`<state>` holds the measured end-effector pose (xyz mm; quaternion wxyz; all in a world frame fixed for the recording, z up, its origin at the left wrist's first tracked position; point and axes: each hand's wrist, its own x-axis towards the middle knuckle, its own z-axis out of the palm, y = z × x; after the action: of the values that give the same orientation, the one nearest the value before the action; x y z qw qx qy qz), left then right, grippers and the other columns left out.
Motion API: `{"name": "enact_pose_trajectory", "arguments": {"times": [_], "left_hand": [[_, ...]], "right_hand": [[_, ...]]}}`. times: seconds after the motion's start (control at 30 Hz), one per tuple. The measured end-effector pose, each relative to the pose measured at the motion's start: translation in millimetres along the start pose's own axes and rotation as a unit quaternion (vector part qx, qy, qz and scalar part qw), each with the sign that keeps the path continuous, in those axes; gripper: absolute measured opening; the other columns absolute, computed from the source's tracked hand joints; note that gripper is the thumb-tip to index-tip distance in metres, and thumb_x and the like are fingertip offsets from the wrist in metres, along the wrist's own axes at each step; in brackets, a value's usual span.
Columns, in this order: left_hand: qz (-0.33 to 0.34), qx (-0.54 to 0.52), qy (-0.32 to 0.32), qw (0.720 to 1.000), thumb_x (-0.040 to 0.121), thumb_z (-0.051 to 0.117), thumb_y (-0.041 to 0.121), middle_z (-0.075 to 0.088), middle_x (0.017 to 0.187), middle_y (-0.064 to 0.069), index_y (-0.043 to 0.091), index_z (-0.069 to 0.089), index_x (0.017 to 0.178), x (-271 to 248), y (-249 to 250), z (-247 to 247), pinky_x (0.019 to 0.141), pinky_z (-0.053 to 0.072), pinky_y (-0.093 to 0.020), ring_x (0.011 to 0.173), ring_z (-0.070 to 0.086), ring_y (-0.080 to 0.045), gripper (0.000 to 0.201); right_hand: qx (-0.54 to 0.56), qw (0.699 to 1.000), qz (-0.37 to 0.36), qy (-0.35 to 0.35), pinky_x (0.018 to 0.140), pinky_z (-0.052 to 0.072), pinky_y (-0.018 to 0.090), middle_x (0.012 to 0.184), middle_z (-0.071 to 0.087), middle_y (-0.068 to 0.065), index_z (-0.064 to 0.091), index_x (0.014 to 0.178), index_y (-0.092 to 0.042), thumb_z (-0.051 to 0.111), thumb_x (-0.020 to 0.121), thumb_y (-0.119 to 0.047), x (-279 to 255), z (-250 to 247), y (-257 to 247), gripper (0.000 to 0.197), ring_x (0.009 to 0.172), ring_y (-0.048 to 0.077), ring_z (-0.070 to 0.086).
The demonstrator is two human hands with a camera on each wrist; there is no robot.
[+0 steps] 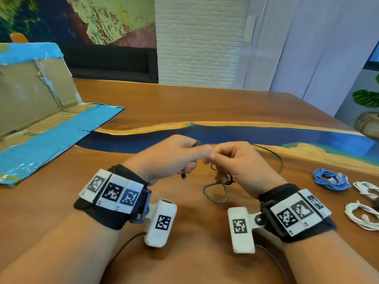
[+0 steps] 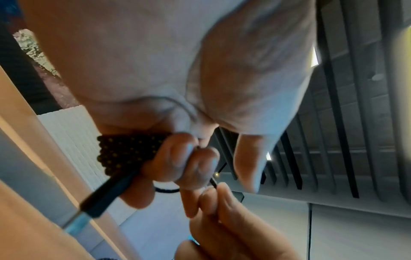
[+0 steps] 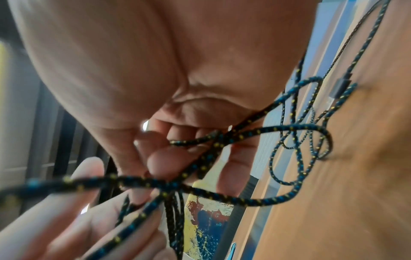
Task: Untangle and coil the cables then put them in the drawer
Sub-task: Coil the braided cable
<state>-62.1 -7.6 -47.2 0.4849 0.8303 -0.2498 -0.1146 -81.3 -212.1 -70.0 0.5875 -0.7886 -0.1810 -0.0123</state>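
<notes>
A black braided cable (image 1: 215, 191) with blue and yellow flecks is held above the wooden table (image 1: 205, 103) between both hands. My left hand (image 1: 174, 154) grips a wound bundle of it (image 2: 126, 153), and a plug end (image 1: 183, 176) hangs below the fist. My right hand (image 1: 231, 158) pinches a strand right beside the left fingertips. Loose loops (image 3: 298, 140) hang from the right hand down to the tabletop, and one strand trails off to the right (image 1: 281, 160). The hands touch at the fingertips.
A blue coiled cable (image 1: 330, 180) and two white coiled cables (image 1: 365, 189) (image 1: 361, 218) lie at the table's right edge. A cardboard box with blue tape (image 1: 37, 111) lies open at the left. A blue resin stripe (image 1: 246, 134) crosses the table.
</notes>
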Motion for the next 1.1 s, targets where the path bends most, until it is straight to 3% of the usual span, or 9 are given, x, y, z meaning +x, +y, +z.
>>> {"name": "enact_pose_trajectory", "arguments": {"times": [0.13,0.33,0.47,0.57,0.67,0.73,0.83,1.0,1.1], "left_hand": [[-0.014,0.078,0.004,0.997,0.089,0.073,0.052,0.052,0.064,-0.007,0.002,0.065,0.081,0.6,-1.9,-2.1,0.057,0.044,-0.032,0.059,0.051,-0.016,0.052],[-0.018,0.034,0.084,0.996,0.085,0.078,0.049,0.045,0.065,-0.011,-0.009,0.058,0.084,4.3,-7.3,-9.2,0.057,0.041,-0.039,0.06,0.041,-0.023,0.062],[-0.032,0.07,0.143,0.987,0.094,0.07,0.047,0.048,0.059,-0.009,0.018,0.07,0.07,4.0,-15.5,-25.1,0.06,0.041,-0.037,0.056,0.046,-0.019,0.038],[-0.016,0.012,0.218,0.976,0.1,0.063,0.043,0.043,0.055,-0.003,0.016,0.066,0.071,8.3,-20.5,-27.1,0.064,0.043,-0.038,0.052,0.046,-0.016,0.04],[-0.006,-0.047,0.265,0.963,0.104,0.057,0.036,0.036,0.053,0.002,0.013,0.064,0.073,12.8,-23.0,-25.5,0.064,0.045,-0.039,0.049,0.044,-0.016,0.04],[0.001,-0.071,0.28,0.957,0.104,0.058,0.034,0.036,0.049,0.007,0.015,0.066,0.073,14.2,-24.2,-23.6,0.065,0.047,-0.041,0.047,0.043,-0.014,0.038],[0.002,-0.111,0.31,0.944,0.104,0.059,0.033,0.039,0.045,0.012,0.015,0.07,0.077,15.4,-23.3,-21.5,0.064,0.047,-0.04,0.046,0.042,-0.013,0.034],[0.024,-0.186,0.38,0.906,0.104,0.058,0.03,0.034,0.047,0.013,0.017,0.068,0.079,14.9,-16.6,-22.8,0.072,0.043,-0.039,0.042,0.039,-0.007,0.03],[0.034,-0.197,0.401,0.894,0.104,0.057,0.03,0.035,0.047,0.015,0.018,0.068,0.081,15.0,-13.0,-19.5,0.071,0.043,-0.037,0.043,0.04,-0.004,0.028]], "right_hand": [[0.006,0.999,0.007,-0.045,0.059,0.046,0.025,0.061,0.063,0.008,0.076,0.084,-0.002,0.065,0.098,-0.015,0.1,4.0,3.2,0.023,0.058,0.016,0.055],[0.131,0.988,0.07,-0.046,0.049,0.046,0.03,0.085,0.072,0.019,0.07,0.113,-0.005,0.048,0.103,-0.003,1.3,4.1,1.6,0.025,0.071,0.027,0.066],[0.184,0.979,0.086,-0.016,0.049,0.049,0.031,0.093,0.073,0.024,0.063,0.117,0.001,0.042,0.093,0.01,3.1,-11.9,6.1,0.033,0.075,0.031,0.068],[0.18,0.981,0.07,-0.032,0.053,0.049,0.027,0.097,0.073,0.022,0.061,0.119,0.001,0.048,0.092,0.021,1.7,-13.6,10.9,0.036,0.075,0.025,0.069],[0.133,0.99,0.055,0.007,0.043,0.039,0.023,0.082,0.069,0.016,0.065,0.104,-0.007,0.069,0.086,0.011,3.7,-5.9,15.3,0.025,0.055,0.019,0.058],[0.113,0.991,0.044,0.06,0.04,0.03,0.023,0.07,0.061,0.01,0.067,0.088,-0.011,0.073,0.088,-0.001,6.0,-4.4,15.8,0.012,0.046,0.017,0.043],[0.097,0.99,0.041,0.099,0.043,0.024,0.025,0.064,0.053,0.004,0.07,0.08,-0.011,0.067,0.097,-0.015,7.5,-7.1,15.6,0.018,0.045,0.014,0.029],[0.008,0.983,0.106,0.147,0.044,0.024,0.024,0.05,0.035,-0.007,0.067,0.078,-0.006,0.056,0.104,-0.031,9.8,-20.7,17.4,0.038,0.044,0.012,0.024],[0.006,0.973,0.163,0.166,0.048,0.021,0.026,0.05,0.03,-0.006,0.054,0.072,-0.013,0.046,0.107,-0.035,11.3,-27.9,21.3,0.042,0.045,0.013,0.023]]}}
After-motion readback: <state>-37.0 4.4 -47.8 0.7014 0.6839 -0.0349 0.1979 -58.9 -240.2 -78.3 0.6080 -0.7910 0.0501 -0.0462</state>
